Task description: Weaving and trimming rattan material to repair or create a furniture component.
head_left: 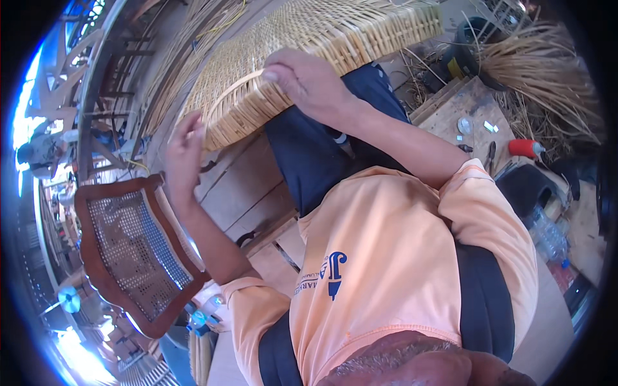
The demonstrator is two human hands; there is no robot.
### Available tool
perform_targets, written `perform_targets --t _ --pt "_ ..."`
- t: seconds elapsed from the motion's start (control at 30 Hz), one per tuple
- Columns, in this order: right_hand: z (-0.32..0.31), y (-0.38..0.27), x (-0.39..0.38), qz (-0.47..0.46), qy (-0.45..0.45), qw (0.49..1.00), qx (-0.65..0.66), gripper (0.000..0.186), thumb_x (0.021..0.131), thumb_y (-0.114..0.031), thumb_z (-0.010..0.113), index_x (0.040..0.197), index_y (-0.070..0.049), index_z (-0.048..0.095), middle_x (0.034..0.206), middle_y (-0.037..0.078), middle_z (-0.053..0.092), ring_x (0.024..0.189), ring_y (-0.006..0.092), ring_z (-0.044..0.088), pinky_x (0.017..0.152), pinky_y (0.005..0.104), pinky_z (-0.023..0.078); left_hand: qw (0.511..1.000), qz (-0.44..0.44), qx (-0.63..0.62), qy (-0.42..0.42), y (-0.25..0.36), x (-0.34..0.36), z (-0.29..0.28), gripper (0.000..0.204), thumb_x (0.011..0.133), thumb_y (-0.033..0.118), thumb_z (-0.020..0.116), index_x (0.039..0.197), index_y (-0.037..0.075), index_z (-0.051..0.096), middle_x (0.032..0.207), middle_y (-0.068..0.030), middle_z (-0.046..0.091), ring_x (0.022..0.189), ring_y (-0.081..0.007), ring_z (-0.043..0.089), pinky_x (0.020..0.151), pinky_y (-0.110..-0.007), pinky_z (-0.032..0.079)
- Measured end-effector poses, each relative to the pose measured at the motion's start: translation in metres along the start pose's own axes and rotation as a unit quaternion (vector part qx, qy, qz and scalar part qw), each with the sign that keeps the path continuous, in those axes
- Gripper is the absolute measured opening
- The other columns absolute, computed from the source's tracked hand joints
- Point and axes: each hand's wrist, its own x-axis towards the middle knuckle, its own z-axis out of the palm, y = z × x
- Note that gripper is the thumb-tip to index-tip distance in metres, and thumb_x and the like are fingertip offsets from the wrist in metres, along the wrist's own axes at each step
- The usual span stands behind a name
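Observation:
Across my lap lies a large woven rattan panel [257,116], straw-coloured, with a thick wrapped edge facing me. My right hand [308,85] is closed at that edge, thumb and fingers pinching a pale rattan strand [233,88]. From those fingers the strand arcs over the weave toward the panel's left corner. My left hand [186,153] is beside that corner, fingers curled. Whether a strand lies between the left fingers cannot be made out.
At left stands a brown wooden frame [149,321] with a cane mesh panel. Loose rattan strands [168,71] lie beyond the weave. To the right, a wooden board [467,116] carries small items near a red bottle [523,148]. Behind it spreads a bundle of dry strands [537,61].

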Motion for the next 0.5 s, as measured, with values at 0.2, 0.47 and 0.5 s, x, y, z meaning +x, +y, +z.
perform_targets --t 0.2,0.47,0.5 --pt "0.012 -0.015 -0.022 -0.117 -0.248 0.948 -0.163 0.022 0.094 -0.022 0.054 0.104 -0.003 0.052 0.084 0.014 0.063 0.074 0.0335 0.064 0.058 0.0401 0.051 0.933 0.106 -0.232 -0.253 -0.023 0.029 0.102 0.036 0.087 0.005 0.065 0.121 -0.001 0.058 0.099 -0.0038 0.062 0.090 -0.0080 0.059 0.079 -0.023 0.050" --pt "-0.057 0.023 0.003 0.116 0.095 0.985 0.087 0.017 0.097 -0.018 0.051 0.099 -0.003 0.057 0.082 0.006 0.061 0.073 0.0183 0.060 0.076 0.0361 0.050 0.942 -0.056 -0.301 -0.136 0.001 0.043 0.117 0.029 0.096 0.031 0.058 0.081 0.007 0.058 0.062 0.0003 0.052 0.045 -0.0056 0.043 0.041 -0.020 0.034" --pt "-0.072 0.032 0.007 0.202 0.201 0.863 0.417 0.020 0.100 -0.019 0.046 0.107 -0.004 0.057 0.086 0.006 0.062 0.077 0.0182 0.059 0.080 0.0384 0.051 0.953 -0.092 -0.269 -0.102 0.010 0.040 0.119 0.027 0.095 0.031 0.060 0.087 0.005 0.059 0.063 -0.0006 0.054 0.046 -0.0061 0.046 0.041 -0.021 0.036"
